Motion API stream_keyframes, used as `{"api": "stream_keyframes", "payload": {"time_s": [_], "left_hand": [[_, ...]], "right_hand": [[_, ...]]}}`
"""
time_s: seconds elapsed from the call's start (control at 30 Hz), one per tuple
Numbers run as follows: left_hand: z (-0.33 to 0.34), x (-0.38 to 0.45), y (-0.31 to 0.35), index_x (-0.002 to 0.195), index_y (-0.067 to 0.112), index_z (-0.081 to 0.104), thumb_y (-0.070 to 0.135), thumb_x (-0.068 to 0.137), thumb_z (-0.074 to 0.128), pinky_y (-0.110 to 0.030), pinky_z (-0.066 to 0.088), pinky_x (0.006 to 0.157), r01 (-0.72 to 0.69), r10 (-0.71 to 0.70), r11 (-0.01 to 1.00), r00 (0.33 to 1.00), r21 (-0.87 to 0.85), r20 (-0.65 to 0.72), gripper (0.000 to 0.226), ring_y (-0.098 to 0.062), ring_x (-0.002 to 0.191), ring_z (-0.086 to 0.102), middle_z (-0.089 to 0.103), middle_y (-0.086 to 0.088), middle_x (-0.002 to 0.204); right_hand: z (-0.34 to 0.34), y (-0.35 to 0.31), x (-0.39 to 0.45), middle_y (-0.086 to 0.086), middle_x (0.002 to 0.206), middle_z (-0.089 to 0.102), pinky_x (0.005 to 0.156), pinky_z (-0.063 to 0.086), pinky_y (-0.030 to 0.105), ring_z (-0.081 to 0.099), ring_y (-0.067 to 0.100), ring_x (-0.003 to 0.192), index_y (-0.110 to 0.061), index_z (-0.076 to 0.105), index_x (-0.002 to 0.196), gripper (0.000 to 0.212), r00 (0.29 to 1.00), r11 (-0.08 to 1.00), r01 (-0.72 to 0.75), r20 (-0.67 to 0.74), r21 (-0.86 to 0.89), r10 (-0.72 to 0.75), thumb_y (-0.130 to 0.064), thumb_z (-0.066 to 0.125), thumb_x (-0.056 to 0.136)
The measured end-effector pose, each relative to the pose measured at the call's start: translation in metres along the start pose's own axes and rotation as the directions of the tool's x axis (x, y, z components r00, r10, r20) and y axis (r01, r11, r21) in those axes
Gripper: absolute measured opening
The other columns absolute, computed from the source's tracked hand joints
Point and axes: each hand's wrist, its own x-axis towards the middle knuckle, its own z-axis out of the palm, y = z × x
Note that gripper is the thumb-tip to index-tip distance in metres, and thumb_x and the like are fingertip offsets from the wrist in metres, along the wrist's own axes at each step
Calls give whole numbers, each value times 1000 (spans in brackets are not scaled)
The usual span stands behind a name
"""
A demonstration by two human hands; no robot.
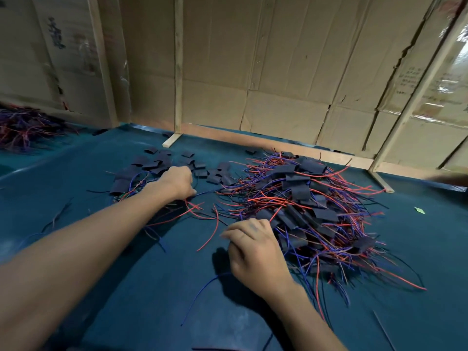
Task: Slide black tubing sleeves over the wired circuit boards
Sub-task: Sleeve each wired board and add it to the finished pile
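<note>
On the teal-covered worktop [152, 287], the left hand [177, 182] curls into the loose flat black tubing sleeves [157, 164], whether pinching one I cannot tell. The right hand [253, 247] curls beside the heap of sleeved boards with red and blue wires [304, 211]. Tangled wires could drag neighbours along.

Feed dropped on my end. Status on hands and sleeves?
Left hand curled among loose sleeves and wires. Right hand curled at edge of sleeved pile. Grip contents unclear. Nothing blocking.
</note>
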Motion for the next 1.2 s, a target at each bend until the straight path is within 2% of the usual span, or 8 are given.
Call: {"api": "stream_keyframes", "payload": {"time_s": [0.13, 0.27, 0.6, 0.7, 0.77, 0.87, 1.03, 1.2], "left_hand": [[-8, -8, -3, 124, 14, 59, 19, 93, 68, -41, 36, 101, 38, -37, 999, 998, 26, -49, 32, -37, 115, 54, 59, -13, 125], [-8, -12, -5, 130, 13, 59, 15, 92, 68, -41, 48, 98, -55, 52, 997, 995, -44, -84, 39, -35, 109, 61, 62, -16, 124], [-13, -22, -5, 87, 5, 75, 5, 86, 56, -29, 48, 64, 3, -34, 950, 995, -312, -94, 19, -25, 73, 62, 75, -12, 94], [-28, -39, 5, 81, 28, 74, 20, 86, 69, -22, 43, 62, -144, 36, 903, 964, -405, -264, 11, -12, 75, 63, 71, 9, 81], [-29, -64, 20, 70, 36, 68, 29, 81, 74, -17, 40, 60, -240, 113, 862, 950, -446, -292, 14, 0, 71, 61, 68, 19, 74], [8, -108, 46, 68, 29, 66, 29, 78, 74, -17, 42, 59, -340, 172, 813, 915, -472, -364, 12, 1, 65, 60, 67, 14, 67], [61, -150, 75, 73, 17, 59, 20, 83, 71, -33, 47, 68, -409, 91, 697, 865, -589, -494, 17, -17, 70, 58, 62, 4, 72], [59, -148, 69, 74, 15, 54, 16, 85, 68, -42, 46, 70, -501, 206, 720, 815, -480, -541, 17, -19, 73, 53, 54, 5, 76]], "right_hand": [[-4, 7, -5, 1, 95, 71, 77, 48, 45, 66, 25, 86, -9, 75, 93, 26, 988, 980, -134, -52, 145, 143, 6, 61, 76], [-8, 9, -5, -1, 94, 72, 81, 50, 42, 67, 16, 91, -9, 76, 92, 26, 965, 952, -191, -131, 240, 226, 6, 61, 78], [-11, 19, -10, -1, 96, 70, 79, 55, 41, 68, 18, 91, -9, 77, 92, 26, 950, 922, -219, -144, 320, 276, 6, 60, 80], [-10, 13, -9, -6, 99, 72, 81, 54, 29, 69, 10, 92, -13, 77, 104, 23, 928, 879, -279, -129, 388, 351, -1, 62, 89], [-10, 7, -5, -8, 105, 75, 84, 54, 26, 71, 12, 94, -20, 71, 120, 25, 835, 676, -443, -2, 589, 550, -18, 69, 96], [-14, 4, 4, 3, 102, 77, 66, 53, 22, 68, 13, 73, -22, 65, 131, 46, 691, 221, -504, 237, 835, 683, -36, 72, 88], [-16, 12, 1, 16, 96, 77, 60, 51, 23, 61, 17, 74, -14, 77, 112, 24, 632, 79, -548, 351, 833, 691, -14, 73, 89], [-20, 12, 1, 21, 84, 66, 55, 44, 26, 53, 20, 66, 2, 74, 107, 44, 637, -71, -545, 467, 836, 614, -28, 83, 75]]}}
